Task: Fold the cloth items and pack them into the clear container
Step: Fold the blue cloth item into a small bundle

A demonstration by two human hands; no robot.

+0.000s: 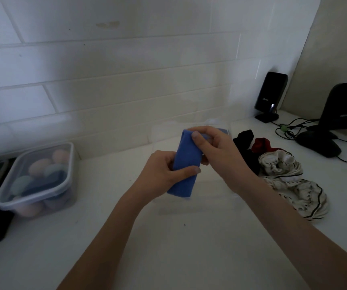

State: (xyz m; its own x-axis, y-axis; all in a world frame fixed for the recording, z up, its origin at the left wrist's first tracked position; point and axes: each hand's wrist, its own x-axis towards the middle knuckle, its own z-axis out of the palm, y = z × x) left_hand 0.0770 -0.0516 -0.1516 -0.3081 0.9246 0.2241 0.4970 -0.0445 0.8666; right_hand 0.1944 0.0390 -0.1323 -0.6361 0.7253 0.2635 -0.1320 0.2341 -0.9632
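A white worktop (189,248) runs along a tiled wall, seen from above by the person working at it. At its left edge sits a lidded plastic tub (36,181) of rounded pastel shapes, closed.

Near the middle, both hands hold a folded blue cloth (186,166) in the air, just above a clear container (220,197) that is faint and hard to make out against the white surface. The left hand (162,174) grips the cloth's lower half, thumb across the front and fingers behind. The right hand (212,145) pinches the top end, thumb on the near face. Something blue seems to lie at the container's far end, though it is hidden mostly by the hand.

To the right lie a black cloth (244,143), a dark red cloth (261,144) and a crumpled cream striped cloth (290,185), all unfolded. Two dark speakers (271,95) and cables stand at the far right corner.

The blue cloth looks light, soft and limp, likely to spring open unless held across its folded layers near both ends.
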